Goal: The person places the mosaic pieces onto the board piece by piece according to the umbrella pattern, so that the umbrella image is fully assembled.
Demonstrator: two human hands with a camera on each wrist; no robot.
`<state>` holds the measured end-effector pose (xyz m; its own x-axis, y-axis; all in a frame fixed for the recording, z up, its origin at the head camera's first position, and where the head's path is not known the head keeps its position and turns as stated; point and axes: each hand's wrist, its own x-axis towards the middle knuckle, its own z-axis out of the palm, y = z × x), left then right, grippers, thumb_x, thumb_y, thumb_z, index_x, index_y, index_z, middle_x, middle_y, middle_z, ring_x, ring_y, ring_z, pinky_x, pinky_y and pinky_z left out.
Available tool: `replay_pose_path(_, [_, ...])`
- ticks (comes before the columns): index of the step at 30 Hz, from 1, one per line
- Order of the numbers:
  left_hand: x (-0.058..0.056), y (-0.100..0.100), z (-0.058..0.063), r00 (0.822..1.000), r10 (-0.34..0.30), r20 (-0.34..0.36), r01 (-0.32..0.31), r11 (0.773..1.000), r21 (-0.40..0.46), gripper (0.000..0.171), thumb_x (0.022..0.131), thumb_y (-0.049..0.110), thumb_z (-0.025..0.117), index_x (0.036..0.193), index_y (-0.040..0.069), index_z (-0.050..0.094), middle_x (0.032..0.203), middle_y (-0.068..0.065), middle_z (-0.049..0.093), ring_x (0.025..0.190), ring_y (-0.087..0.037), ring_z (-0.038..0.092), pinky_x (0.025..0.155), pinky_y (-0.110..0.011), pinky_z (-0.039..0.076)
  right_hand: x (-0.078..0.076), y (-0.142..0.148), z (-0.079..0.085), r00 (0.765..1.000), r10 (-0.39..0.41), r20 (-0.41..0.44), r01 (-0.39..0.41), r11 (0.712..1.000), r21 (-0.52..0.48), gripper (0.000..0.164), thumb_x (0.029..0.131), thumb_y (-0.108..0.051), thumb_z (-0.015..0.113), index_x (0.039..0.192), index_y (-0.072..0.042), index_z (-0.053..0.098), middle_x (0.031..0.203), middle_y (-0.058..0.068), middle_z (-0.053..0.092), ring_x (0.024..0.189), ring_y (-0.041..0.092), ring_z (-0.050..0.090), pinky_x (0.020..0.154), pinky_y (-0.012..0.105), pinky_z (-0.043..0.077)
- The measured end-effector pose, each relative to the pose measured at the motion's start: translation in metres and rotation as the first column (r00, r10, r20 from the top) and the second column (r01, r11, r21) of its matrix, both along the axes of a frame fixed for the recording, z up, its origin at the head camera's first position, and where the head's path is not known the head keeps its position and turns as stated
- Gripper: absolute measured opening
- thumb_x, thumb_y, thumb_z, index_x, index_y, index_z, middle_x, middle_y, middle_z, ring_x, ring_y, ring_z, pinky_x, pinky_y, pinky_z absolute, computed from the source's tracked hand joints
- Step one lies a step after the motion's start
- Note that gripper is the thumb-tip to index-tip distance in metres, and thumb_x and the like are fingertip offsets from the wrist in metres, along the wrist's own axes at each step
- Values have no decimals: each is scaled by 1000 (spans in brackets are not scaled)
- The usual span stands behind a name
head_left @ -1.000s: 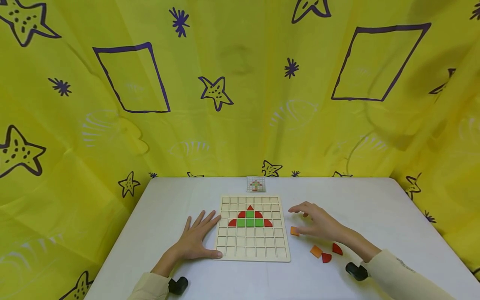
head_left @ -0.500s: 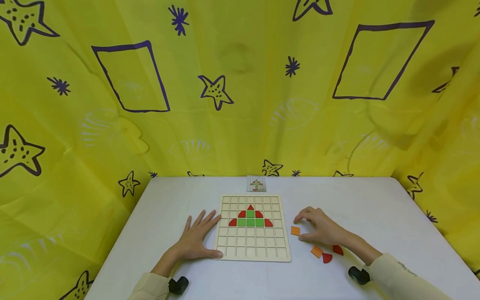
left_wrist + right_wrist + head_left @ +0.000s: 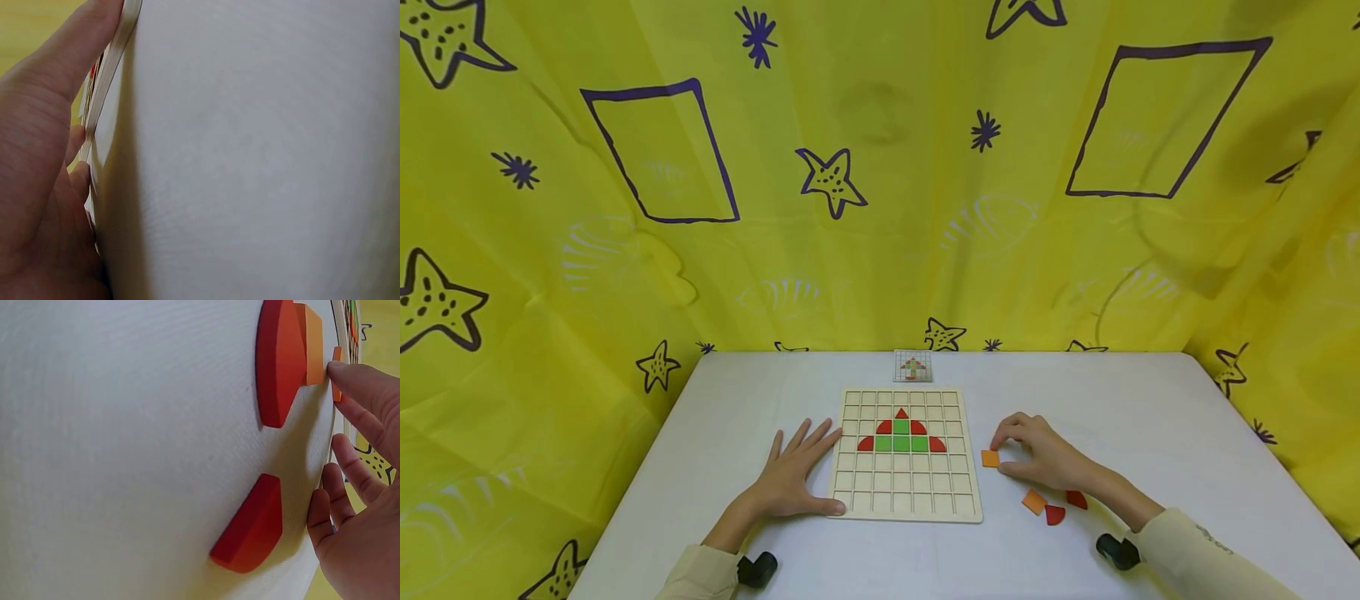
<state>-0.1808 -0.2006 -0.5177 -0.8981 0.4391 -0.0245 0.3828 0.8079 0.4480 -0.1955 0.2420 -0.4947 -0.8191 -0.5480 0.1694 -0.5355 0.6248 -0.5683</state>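
A wooden grid board [image 3: 887, 483] lies mid-table, with red and green pieces set in a stepped triangle [image 3: 901, 432]. My left hand [image 3: 793, 479] rests along its left side, fingers spread, the thumb at the near left corner. To the right of the board, the thumb and index finger of my right hand [image 3: 1037, 454] pinch an orange square tile [image 3: 990, 458] at its edges. In the right wrist view, that tile [image 3: 337, 375] shows between thumb and index finger, and the other fingers are loosely bent.
A second orange square [image 3: 1033, 502] and two red quarter-round pieces, one nearer [image 3: 1055, 515] and one partly behind the right wrist [image 3: 1077, 500], lie close together. Behind the board stands a small pattern card [image 3: 913, 367]. Yellow curtain [image 3: 880, 250] surrounds the white table [image 3: 760, 392].
My right hand has drawn back from beside the board's upper right edge, and its thumb and index finger have closed in on the orange square. The left hand has stayed in place.
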Motion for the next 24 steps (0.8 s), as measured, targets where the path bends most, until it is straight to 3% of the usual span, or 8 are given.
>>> replay_pose_path(8, [1, 1, 3, 1000, -3, 6, 3, 1000, 9, 114, 69, 70, 82, 161, 22, 36, 170, -6, 24, 157, -40, 8, 116, -75, -5, -1, 1, 1, 1000, -10, 27, 9, 1000, 11, 18, 88, -17, 82, 100, -24, 71, 118, 1, 61, 107, 26, 48, 87, 39, 44])
replay_pose_path(16, [3, 2, 3, 999, -11, -34, 12, 999, 41, 113, 68, 67, 84, 160, 19, 38, 168, -10, 29, 155, -44, 12, 115, -77, -2, -2, 2, 4, 997, -30, 74, 30, 1000, 3, 17, 90, -15, 79, 105, -20, 71, 115, -2, 63, 104, 23, 52, 88, 37, 49])
replay_pose_path(24, [3, 2, 5, 1000, 2, 10, -2, 1000, 14, 115, 69, 70, 83, 161, 21, 36, 170, -6, 24, 157, -41, 8, 116, -76, -4, -4, -4, 11, 993, -76, 87, 83, 994, -71, 22, 90, -8, 78, 106, -19, 70, 111, -7, 65, 100, 19, 58, 87, 35, 54])
